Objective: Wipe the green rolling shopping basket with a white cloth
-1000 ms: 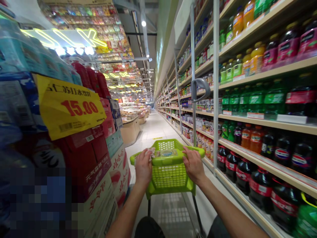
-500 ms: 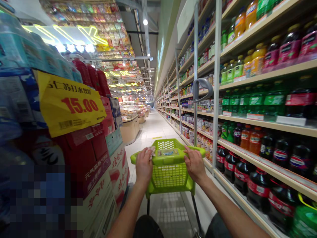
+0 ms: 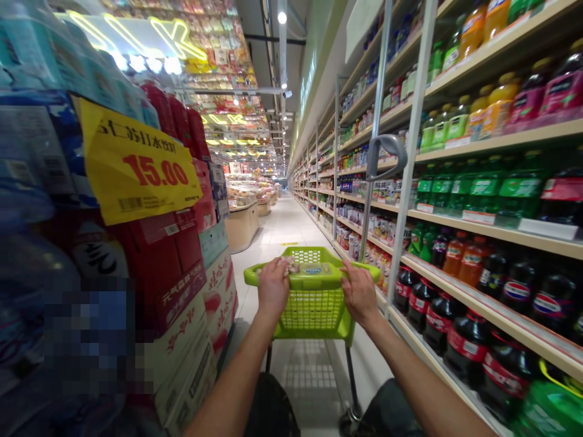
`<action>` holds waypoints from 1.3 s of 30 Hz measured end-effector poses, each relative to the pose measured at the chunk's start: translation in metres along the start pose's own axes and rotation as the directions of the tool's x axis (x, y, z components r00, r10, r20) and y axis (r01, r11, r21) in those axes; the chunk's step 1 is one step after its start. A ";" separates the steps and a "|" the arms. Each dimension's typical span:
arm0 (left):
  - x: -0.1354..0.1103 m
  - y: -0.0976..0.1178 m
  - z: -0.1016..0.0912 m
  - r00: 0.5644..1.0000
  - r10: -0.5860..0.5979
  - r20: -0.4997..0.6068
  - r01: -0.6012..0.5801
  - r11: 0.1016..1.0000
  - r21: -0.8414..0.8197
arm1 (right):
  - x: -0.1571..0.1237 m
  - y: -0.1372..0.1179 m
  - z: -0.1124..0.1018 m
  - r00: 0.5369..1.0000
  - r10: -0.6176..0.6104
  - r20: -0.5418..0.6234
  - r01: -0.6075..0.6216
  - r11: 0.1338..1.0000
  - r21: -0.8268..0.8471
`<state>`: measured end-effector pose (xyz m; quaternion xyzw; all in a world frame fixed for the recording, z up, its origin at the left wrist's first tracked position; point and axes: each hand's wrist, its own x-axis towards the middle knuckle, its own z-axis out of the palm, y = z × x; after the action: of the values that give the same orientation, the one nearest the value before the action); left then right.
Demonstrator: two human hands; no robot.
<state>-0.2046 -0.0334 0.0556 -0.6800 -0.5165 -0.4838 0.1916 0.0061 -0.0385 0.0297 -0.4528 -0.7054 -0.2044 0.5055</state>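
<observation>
supermarket aisle, pale tiled floor (image 3: 291, 230) running straight ahead between stacked red cartons (image 3: 177, 285) on the left and long shelves of soft-drink bottles (image 3: 478, 255) on the right. a lime-green shopping cart (image 3: 314, 303) sits low in the middle of the view, its basket pointing down the aisle away from the person, long axis in line with the walkway, while its handle bar (image 3: 314, 280) lies crosswise, left to right. the left hand (image 3: 273, 286) is wrapped over the bar's left part, fingers curled shut around it and pressing a small crumpled pale thing (image 3: 288, 264) against the bar; what that thing is cannot be made out. the right hand (image 3: 359, 292) grips the bar's right part, fingers folded over the top, thumb underneath out of sight. a yellow price sign (image 3: 136, 167) reading 15.00 hangs on the left stack. the cart's lower frame and wheels are mostly hidden behind the forearms and dark clothing, only one wheel (image 3: 348, 417) showing. the lower left corner is blurred into blocks, and the nearest bottles at far right are smeared
</observation>
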 end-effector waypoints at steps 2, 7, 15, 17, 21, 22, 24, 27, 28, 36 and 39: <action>0.001 0.006 0.002 1.000 -0.025 0.000 0.025 1.000 0.007 | 0.000 -0.001 0.002 1.000 0.007 -0.023 -0.007 1.000 0.000; -0.007 0.064 0.027 0.957 0.288 0.026 -0.284 0.953 -0.108 | -0.001 0.003 0.002 0.999 -0.028 -0.031 0.028 0.999 -0.019; -0.012 -0.011 -0.005 0.994 0.106 -0.041 -0.107 0.994 -0.031 | -0.003 0.006 0.001 0.998 -0.057 -0.015 0.057 0.998 -0.008; -0.009 -0.017 -0.008 0.999 0.009 -0.042 -0.009 1.000 -0.016 | -0.003 0.004 0.002 0.998 -0.056 -0.026 0.056 0.998 -0.005; -0.009 0.029 0.012 0.992 0.123 -0.012 -0.123 0.989 -0.083 | -0.003 0.005 0.004 0.998 -0.043 -0.035 0.043 0.999 -0.013; -0.010 0.042 0.018 0.980 0.198 -0.006 -0.197 0.975 -0.104 | -0.004 0.007 0.003 0.998 -0.048 -0.032 0.047 0.999 -0.019; -0.012 0.055 0.024 0.952 0.306 -0.010 -0.305 0.944 -0.123 | -0.004 0.011 0.002 0.998 -0.067 -0.024 0.066 0.997 -0.026; -0.016 0.035 0.014 0.958 0.284 -0.033 -0.286 0.955 -0.081 | -0.005 0.013 0.001 0.996 -0.083 -0.023 0.082 0.996 -0.023; -0.017 0.022 0.008 0.973 0.226 -0.046 -0.228 0.972 -0.053 | -0.005 0.013 0.001 0.996 -0.085 -0.025 0.084 0.996 -0.022; -0.016 0.040 0.010 0.972 0.228 -0.047 -0.231 0.971 -0.063 | -0.005 0.011 0.005 0.993 -0.106 -0.054 0.104 0.994 -0.036; -0.013 0.032 0.009 0.946 0.324 -0.019 -0.325 0.944 -0.061 | -0.005 0.017 0.002 0.994 -0.100 -0.043 0.098 0.994 -0.039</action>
<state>-0.1724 -0.0454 0.0480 -0.7592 -0.3812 -0.4648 0.2494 0.0192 -0.0306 0.0213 -0.4217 -0.7115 -0.2522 0.5023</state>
